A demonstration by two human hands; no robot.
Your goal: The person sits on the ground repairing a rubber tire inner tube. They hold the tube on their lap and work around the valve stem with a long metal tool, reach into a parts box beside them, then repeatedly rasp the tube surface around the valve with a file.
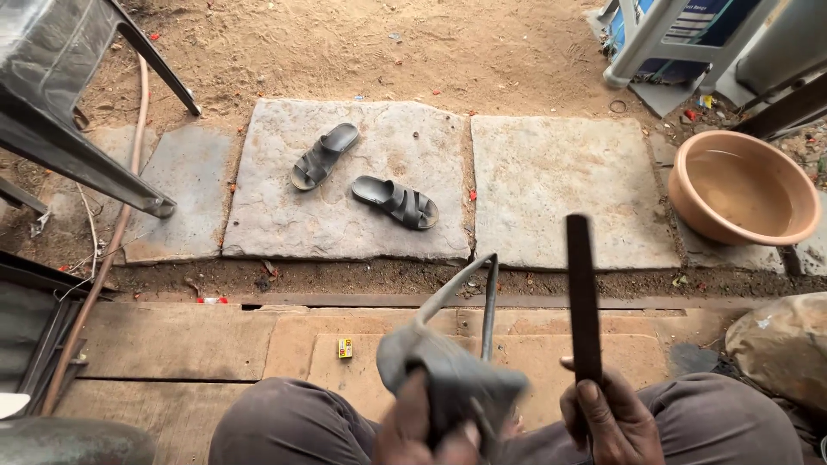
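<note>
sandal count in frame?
2. One dark sandal lies upper left on the left stone slab; the other sandal lies to its lower right on the same slab. None visible elsewhere.

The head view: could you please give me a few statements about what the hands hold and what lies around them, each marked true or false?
1. The right hand holds a dark flat bar upright. True.
2. The left hand is empty. False: it grips a grey cloth around a bent metal rod.
3. Two dark sandals lie on a stone slab. True.
4. The tan basin is upside down. False: it sits open side up.
5. A small yellow box lies on the wooden boards. True.
</note>
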